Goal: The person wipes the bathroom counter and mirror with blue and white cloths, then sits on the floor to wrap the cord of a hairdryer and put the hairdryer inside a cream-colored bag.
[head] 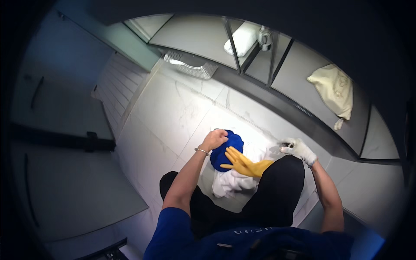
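My left hand (215, 139), bare and with a bracelet at the wrist, is at the upper left edge of a bunched blue cloth (234, 143). Its fingers are curled; whether they pinch the cloth cannot be made out. Across the blue cloth lies a yellow rubber glove (243, 164), its cuff partly hidden by my right knee. Beneath them a crumpled white cloth (231, 185) spreads on the floor. My right hand (294, 149) wears a white work glove and hovers by that knee, fingers bent. Something dark shows at its fingertips, too unclear to name.
A long grey cabinet shelf (294, 78) runs ahead, bearing a cream drawstring bag (334, 91) and a white bundle (243, 39) near a metal pipe (265, 38). Below it sits a white perforated basket (195, 69) on the marble-look tile floor (162, 113). Grey panels (81, 185) stand at left.
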`<state>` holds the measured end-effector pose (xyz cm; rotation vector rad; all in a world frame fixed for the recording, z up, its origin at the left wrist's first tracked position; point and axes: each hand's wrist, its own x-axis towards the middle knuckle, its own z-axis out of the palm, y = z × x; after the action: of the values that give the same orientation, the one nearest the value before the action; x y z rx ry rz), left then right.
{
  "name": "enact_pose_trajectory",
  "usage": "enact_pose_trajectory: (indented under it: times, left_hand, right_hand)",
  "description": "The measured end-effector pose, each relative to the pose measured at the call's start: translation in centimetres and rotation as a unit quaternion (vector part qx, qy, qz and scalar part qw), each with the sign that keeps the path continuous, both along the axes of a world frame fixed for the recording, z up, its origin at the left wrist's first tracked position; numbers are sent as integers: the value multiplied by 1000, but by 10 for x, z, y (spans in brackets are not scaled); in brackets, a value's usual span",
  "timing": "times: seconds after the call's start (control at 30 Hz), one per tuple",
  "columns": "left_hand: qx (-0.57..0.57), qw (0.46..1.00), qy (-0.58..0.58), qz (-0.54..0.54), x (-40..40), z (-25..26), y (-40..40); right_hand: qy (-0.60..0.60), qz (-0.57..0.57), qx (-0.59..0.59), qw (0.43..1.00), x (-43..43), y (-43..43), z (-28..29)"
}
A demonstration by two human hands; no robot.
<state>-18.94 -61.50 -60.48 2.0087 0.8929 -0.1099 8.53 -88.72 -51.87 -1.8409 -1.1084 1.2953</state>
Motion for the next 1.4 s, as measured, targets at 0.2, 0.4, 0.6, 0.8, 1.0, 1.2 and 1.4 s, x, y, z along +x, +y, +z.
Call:
enact_pose_trajectory:
  times: [0.2,0.4,0.6,0.8,1.0,1.2,1.4]
  left_hand:
    - [108,988,74,75,-29,-34,-19]
    - [130,948,133,258,-47,-56,-43]
    - [125,928,53,348,-53,-102,-93]
    - [-389,881,-259,-76,39,135,-106]
    - [-157,880,-261,364,9,41,-16]
    - [-56,963,157,212,-37,-81,-156]
    - [-19,959,255,118,-18,-63,-160]
  right_hand:
    - [-32,243,24,969,-65,16,-108]
    - [21,15,41,999,-71,-15,-112]
    - [105,-288,203,930,-49,-30,-37]
    - [-102,-48,167,980,-82,17,-2]
    - [-88,-185,281,938,-59,-24,97]
    - [-350,304,310,830,-139,14,187]
    - [-449,225,215,838,-162,14,162]
